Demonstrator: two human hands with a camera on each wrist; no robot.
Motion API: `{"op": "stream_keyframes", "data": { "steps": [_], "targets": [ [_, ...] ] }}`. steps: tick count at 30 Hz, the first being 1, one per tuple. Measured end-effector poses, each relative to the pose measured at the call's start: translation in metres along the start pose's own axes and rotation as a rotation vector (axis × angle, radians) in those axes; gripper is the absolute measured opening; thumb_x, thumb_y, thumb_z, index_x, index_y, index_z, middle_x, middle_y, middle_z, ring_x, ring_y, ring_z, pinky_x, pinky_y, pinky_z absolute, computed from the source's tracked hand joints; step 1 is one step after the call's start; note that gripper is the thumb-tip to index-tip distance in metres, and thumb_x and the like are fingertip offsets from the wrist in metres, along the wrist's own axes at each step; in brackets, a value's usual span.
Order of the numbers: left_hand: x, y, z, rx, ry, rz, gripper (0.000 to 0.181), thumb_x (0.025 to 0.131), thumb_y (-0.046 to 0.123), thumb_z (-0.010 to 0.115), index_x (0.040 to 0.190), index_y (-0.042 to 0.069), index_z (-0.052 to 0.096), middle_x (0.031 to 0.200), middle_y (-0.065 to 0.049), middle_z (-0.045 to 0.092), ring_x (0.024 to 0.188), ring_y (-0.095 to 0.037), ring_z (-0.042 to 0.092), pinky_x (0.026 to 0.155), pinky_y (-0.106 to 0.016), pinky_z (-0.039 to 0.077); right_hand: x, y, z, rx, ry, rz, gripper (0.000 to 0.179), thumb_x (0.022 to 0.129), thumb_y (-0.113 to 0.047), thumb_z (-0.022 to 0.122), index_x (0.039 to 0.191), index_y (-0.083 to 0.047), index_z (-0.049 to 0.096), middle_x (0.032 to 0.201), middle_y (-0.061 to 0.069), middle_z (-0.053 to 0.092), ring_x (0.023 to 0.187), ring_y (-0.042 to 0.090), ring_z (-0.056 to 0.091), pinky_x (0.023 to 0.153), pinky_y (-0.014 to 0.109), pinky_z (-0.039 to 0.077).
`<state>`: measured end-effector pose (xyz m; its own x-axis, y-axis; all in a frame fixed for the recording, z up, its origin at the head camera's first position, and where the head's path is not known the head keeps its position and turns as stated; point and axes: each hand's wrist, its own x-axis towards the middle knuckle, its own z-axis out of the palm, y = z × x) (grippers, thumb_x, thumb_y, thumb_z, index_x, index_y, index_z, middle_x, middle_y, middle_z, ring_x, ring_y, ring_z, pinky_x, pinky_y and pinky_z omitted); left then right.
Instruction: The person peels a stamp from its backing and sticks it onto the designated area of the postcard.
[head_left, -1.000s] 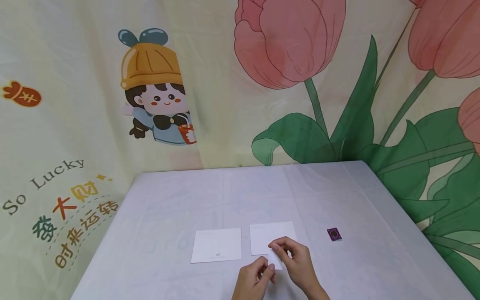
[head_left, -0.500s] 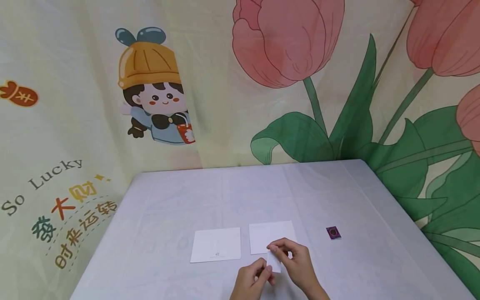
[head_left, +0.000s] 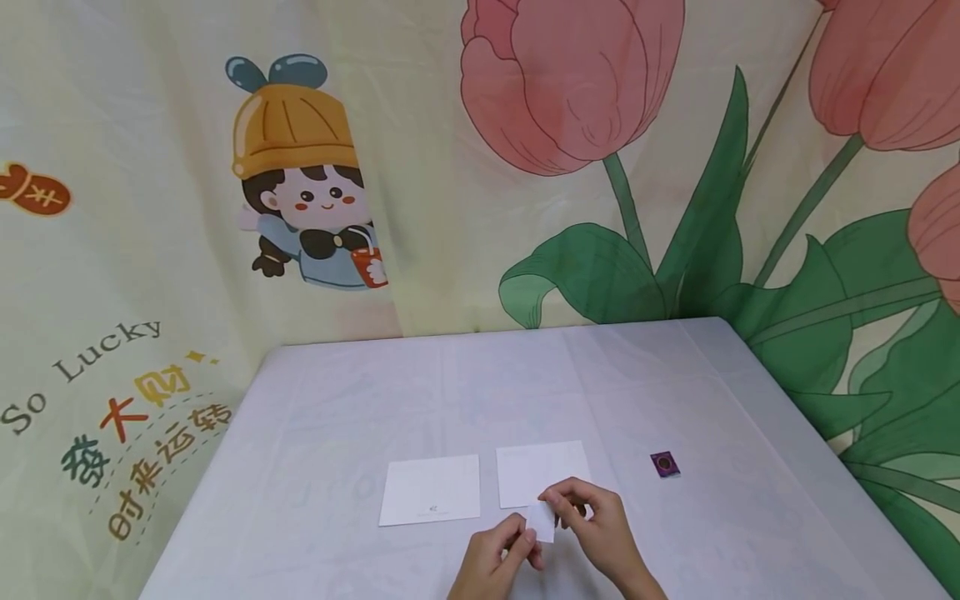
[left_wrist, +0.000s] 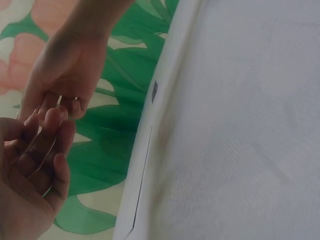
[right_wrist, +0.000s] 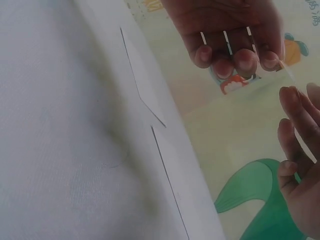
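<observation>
In the head view, a small white square of paper [head_left: 542, 523] is held up between the two hands over the near part of the table. My left hand [head_left: 495, 554] pinches its lower left side, thumb in front. The right hand [head_left: 596, 529] has thumb and index finger together at its upper edge, the other fingers curled. Just behind lies a white card [head_left: 536, 467], partly covered by the right hand. Both wrist views show the left hand [left_wrist: 35, 175] and the right hand [right_wrist: 302, 170] close together; there the paper is barely visible, nearly edge-on.
A second white card [head_left: 430, 492] with a small printed mark lies left of the first. To the right is a small dark purple square packet [head_left: 665, 464]. Everything lies on a white-covered table [head_left: 360, 392] against a printed curtain [head_left: 427, 167].
The small paper has shifted slightly left and turned more squarely toward the head camera. My left hand has moved a little left with it; the right hand has barely moved.
</observation>
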<state>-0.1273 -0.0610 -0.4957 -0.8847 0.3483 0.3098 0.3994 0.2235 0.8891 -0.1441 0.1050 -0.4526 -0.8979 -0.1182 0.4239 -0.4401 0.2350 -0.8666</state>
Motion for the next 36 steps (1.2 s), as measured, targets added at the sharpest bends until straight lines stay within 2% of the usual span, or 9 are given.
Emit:
{"op": "stream_keyframes", "data": {
  "steps": [4, 10, 12, 14, 18, 23, 28, 32, 36],
  "targets": [
    [-0.001, 0.002, -0.003, -0.019, 0.005, -0.023, 0.021, 0.097, 0.018, 0.047, 0.080, 0.012, 0.056, 0.064, 0.001, 0.064, 0.059, -0.008, 0.058, 0.053, -0.016, 0.040, -0.001, -0.002, -0.001, 0.013, -0.025, 0.008, 0.007, 0.082, -0.002, 0.067, 0.081, -0.008, 0.065, 0.060, -0.003, 0.060, 0.054, 0.008, 0.052, 0.053, 0.030, 0.036],
    [-0.002, 0.001, -0.003, -0.036, 0.006, -0.040, 0.020, 0.097, 0.017, 0.046, 0.082, 0.011, 0.057, 0.064, -0.002, 0.065, 0.060, -0.009, 0.061, 0.055, -0.017, 0.040, -0.002, 0.000, 0.000, 0.063, -0.047, 0.025, 0.009, 0.080, -0.001, 0.068, 0.080, -0.006, 0.061, 0.063, -0.004, 0.060, 0.058, 0.009, 0.050, 0.057, 0.038, 0.034],
    [-0.001, 0.010, -0.004, -0.041, 0.007, -0.041, 0.019, 0.097, 0.013, 0.046, 0.082, 0.008, 0.056, 0.064, -0.006, 0.065, 0.061, -0.010, 0.061, 0.056, -0.017, 0.041, -0.002, 0.000, 0.000, 0.074, -0.047, 0.018, 0.009, 0.080, 0.000, 0.068, 0.079, -0.005, 0.061, 0.063, -0.002, 0.061, 0.058, 0.008, 0.050, 0.057, 0.036, 0.035],
    [-0.001, 0.021, -0.006, -0.048, 0.009, -0.045, 0.018, 0.097, 0.010, 0.046, 0.082, 0.006, 0.056, 0.064, -0.009, 0.065, 0.061, -0.005, 0.059, 0.054, -0.015, 0.038, -0.002, 0.001, 0.000, 0.086, -0.046, 0.008, 0.008, 0.081, 0.001, 0.067, 0.079, -0.003, 0.060, 0.065, -0.001, 0.060, 0.058, 0.008, 0.050, 0.057, 0.035, 0.036],
    [0.000, 0.039, -0.011, -0.062, 0.005, -0.055, 0.019, 0.097, 0.007, 0.043, 0.082, 0.002, 0.054, 0.064, -0.013, 0.064, 0.061, 0.000, 0.053, 0.056, -0.017, 0.040, -0.002, 0.000, 0.001, 0.092, -0.041, -0.041, 0.008, 0.081, 0.003, 0.065, 0.079, -0.003, 0.061, 0.067, 0.002, 0.060, 0.061, 0.008, 0.050, 0.056, 0.032, 0.038],
    [0.000, 0.039, -0.012, -0.091, -0.027, -0.036, 0.022, 0.099, 0.005, 0.037, 0.085, -0.001, 0.052, 0.066, -0.016, 0.064, 0.065, -0.007, 0.057, 0.059, -0.026, 0.047, -0.002, 0.008, 0.005, 0.062, -0.002, -0.047, 0.012, 0.079, 0.003, 0.068, 0.079, -0.008, 0.063, 0.070, -0.002, 0.059, 0.064, 0.010, 0.050, 0.057, 0.031, 0.038],
    [0.001, 0.037, -0.012, -0.100, -0.048, -0.016, 0.022, 0.100, 0.004, 0.035, 0.086, -0.001, 0.051, 0.067, -0.017, 0.064, 0.065, -0.017, 0.061, 0.060, -0.026, 0.047, -0.001, 0.020, 0.008, 0.015, 0.067, -0.012, 0.015, 0.078, 0.001, 0.070, 0.078, -0.012, 0.065, 0.071, -0.007, 0.059, 0.066, 0.010, 0.049, 0.059, 0.031, 0.038],
    [0.002, 0.036, -0.012, -0.096, -0.054, 0.014, 0.021, 0.099, 0.003, 0.035, 0.086, 0.000, 0.050, 0.067, -0.015, 0.064, 0.064, -0.024, 0.059, 0.061, -0.027, 0.048, 0.001, 0.013, 0.009, 0.027, 0.092, -0.017, 0.010, 0.079, 0.002, 0.069, 0.077, -0.007, 0.065, 0.070, -0.004, 0.059, 0.066, 0.011, 0.050, 0.059, 0.032, 0.037],
    [0.002, 0.035, -0.012, -0.097, -0.060, 0.051, 0.020, 0.099, 0.001, 0.035, 0.085, 0.000, 0.049, 0.066, -0.015, 0.064, 0.063, -0.022, 0.059, 0.061, -0.029, 0.048, 0.003, -0.002, 0.009, 0.055, 0.091, 0.027, 0.007, 0.079, 0.003, 0.067, 0.077, -0.003, 0.064, 0.069, -0.001, 0.060, 0.064, 0.011, 0.049, 0.058, 0.033, 0.038]
  ]
}}
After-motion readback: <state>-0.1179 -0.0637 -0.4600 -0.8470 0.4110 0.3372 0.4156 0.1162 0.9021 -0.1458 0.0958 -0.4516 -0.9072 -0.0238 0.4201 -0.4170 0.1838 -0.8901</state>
